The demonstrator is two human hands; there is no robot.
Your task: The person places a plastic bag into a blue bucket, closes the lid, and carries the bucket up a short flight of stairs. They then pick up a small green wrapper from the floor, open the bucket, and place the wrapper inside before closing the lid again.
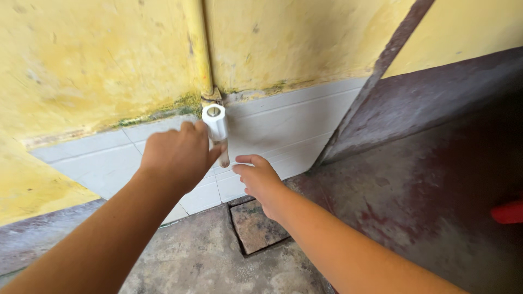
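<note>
- Where the yellow wall (98, 60) meets the white tiles (283, 128), a short white pipe piece (215, 121), round and open at the top, like a little tube.
- Stuck on the low end of a thin yellow pipe (200, 49) running down the wall.
- Below the white piece, a thin, pale bit of pipe poking down, partly hidden by the thumb.
- Left hand (177, 155) right up against the white pipe piece, fingers curled in close together, thumb pressed on the pale bit under it. Hard to tell if the curled fingers grip the piece or just lean on it.
- Right hand (260, 179) lower and to the right, near the pipe but not touching, fingers a bit apart and bent, nothing inside.
- Green, mossy dirt along the line where yellow paint ends and tiles start.
- Square floor drain cover (256, 224) in the grey concrete, just below the right hand, dark gap all around its edge.
- Dark brown door frame (381, 65) slanting up on the right, well away from the pipe.
- Open floor to the right, reddish and worn, with something red (509, 212) peeking in at the far right edge.
- Wall close behind the pipe, so little room at the back, more room in front and to the right.
</note>
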